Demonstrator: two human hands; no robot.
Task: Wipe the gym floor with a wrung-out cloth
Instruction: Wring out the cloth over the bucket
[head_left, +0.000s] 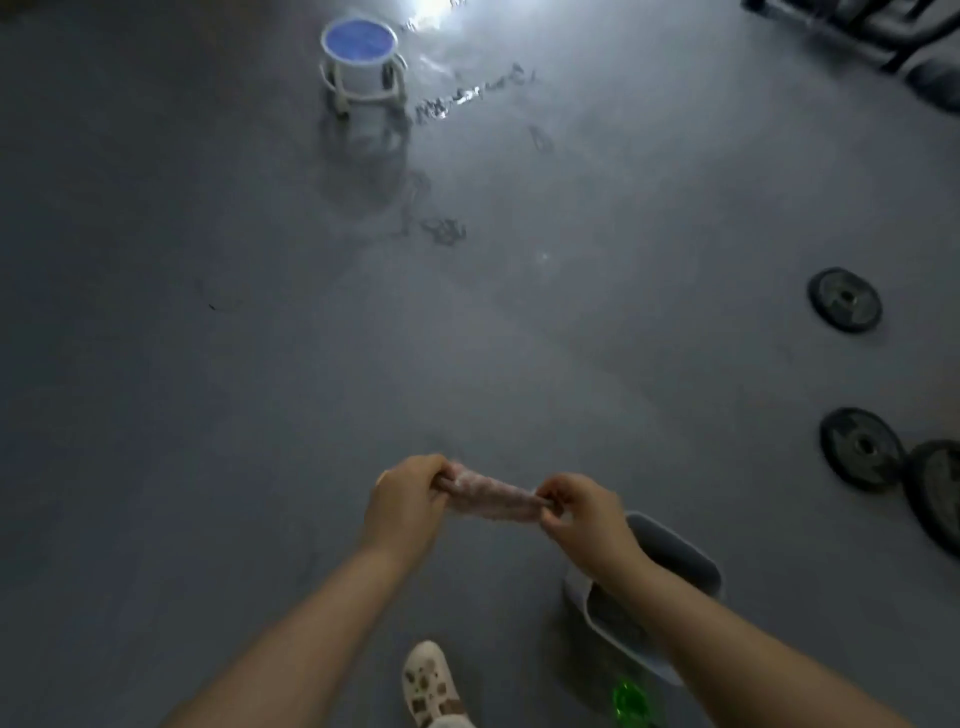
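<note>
Tightly, the left hand (402, 501) and right hand (576, 512) grip a twisted, rope-like pink cloth (491, 496).

Stool (361, 62) far ahead; 3 weight plates (844, 300) right of basin (670, 551).

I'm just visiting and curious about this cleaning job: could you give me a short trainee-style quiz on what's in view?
1. True or false: both hands grip the twisted cloth.
2. How many weight plates lie on the floor? A) one B) three C) five
3. What stands at the far left, near the wet patch?

Key:
1. True: left hand, right hand.
2. B.
3. A blue-topped stool.
</note>
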